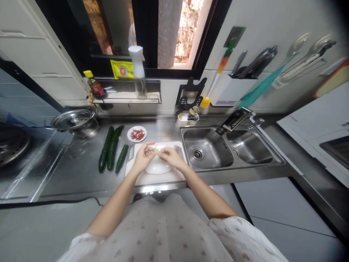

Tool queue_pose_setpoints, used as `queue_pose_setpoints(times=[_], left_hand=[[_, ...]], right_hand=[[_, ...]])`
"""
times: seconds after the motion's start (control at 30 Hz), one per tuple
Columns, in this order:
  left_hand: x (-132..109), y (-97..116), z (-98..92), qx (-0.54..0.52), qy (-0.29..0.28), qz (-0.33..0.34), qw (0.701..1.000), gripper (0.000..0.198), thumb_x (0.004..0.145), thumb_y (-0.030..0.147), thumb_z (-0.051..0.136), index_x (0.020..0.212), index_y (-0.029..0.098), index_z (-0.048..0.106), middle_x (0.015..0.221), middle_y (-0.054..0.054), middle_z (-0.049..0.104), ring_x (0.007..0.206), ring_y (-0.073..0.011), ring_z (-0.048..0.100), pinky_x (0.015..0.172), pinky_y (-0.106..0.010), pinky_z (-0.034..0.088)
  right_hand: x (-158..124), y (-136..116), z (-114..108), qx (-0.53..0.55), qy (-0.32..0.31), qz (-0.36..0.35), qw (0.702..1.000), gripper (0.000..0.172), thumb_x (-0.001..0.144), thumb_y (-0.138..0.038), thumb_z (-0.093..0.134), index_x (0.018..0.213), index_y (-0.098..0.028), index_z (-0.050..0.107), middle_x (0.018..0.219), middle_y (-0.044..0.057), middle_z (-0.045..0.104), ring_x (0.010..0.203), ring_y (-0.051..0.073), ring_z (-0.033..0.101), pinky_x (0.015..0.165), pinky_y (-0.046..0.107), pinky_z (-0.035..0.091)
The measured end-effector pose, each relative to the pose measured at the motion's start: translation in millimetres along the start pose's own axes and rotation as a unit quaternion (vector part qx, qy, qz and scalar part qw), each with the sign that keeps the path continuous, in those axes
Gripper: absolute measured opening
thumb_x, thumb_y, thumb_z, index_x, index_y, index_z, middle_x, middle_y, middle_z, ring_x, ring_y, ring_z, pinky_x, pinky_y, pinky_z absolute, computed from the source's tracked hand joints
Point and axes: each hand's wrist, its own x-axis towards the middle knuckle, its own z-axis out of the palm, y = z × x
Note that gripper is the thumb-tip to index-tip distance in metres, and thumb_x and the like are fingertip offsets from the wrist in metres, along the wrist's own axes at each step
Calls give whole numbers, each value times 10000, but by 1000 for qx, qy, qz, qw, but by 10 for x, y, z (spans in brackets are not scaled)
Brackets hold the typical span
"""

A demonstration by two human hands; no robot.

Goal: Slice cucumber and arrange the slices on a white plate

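Note:
Both hands meet over a white bowl (158, 166) that stands on a white cutting board (174, 176). My left hand (144, 156) has its thumb and index finger pinched at a small pale green piece (157, 149), with the other fingers curled. From the other side my right hand (170, 157) pinches at the same piece with its fingertips. Its exact kind is too small to tell. More pale green bits show at the bowl's far side, partly hidden by the fingers. Left of the board lie two long cucumbers (111, 153) and a shorter cucumber piece (121, 159).
Behind the board sits a small white plate (136, 134) of chopped red pieces. A double steel sink (209, 149) with a black faucet (231, 122) is at the right. A lidded steel pot (79, 122) stands back left, below a shelf with a spray bottle (138, 72).

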Motion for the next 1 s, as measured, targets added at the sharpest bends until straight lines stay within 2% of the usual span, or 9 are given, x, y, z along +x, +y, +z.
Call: queue_pose_setpoints(times=[0.27,0.43,0.53,0.6,0.8,1.0], left_hand=[[-2,-197,17,-3,-31,-20,999,422,733,326,671,1114,176,565,760,7,626,720,-129,584,695,-242,429],[-19,-421,32,-7,-45,-44,998,397,684,299,691,1044,166,588,721,14,618,671,-122,576,672,-239,432],[-42,-591,45,3,-57,-57,997,395,665,270,693,1034,160,603,687,27,609,616,-108,553,640,-229,421],[-65,-712,57,17,-65,-67,995,389,661,249,685,1033,158,613,675,32,609,602,-105,546,626,-223,417],[-132,-1017,87,95,-84,-92,988,322,668,178,628,988,167,658,655,28,615,583,-112,535,603,-219,407],[-109,-1128,130,165,-97,-88,977,317,692,146,595,995,167,689,650,16,614,613,-132,547,623,-228,405]], right_hand=[[3,164,-5,26,-20,80,996,88,763,-212,579,699,-166,619,524,-39,562,483,78,517,458,161,403],[-34,384,33,44,-33,134,989,61,761,-197,598,712,-163,612,560,-17,628,492,82,565,446,152,427],[-44,560,102,50,-37,181,981,85,770,-180,588,689,-162,608,514,-20,621,457,83,562,436,154,440],[-45,678,160,38,-42,216,975,138,773,-159,570,638,-160,596,474,-17,607,419,82,543,414,156,432],[-57,924,278,10,-45,253,966,192,771,-113,542,587,-148,585,457,-9,601,403,86,541,408,160,428],[-16,1061,303,-42,-20,271,961,216,769,-83,499,574,-152,563,439,-19,576,389,90,533,402,170,423]])
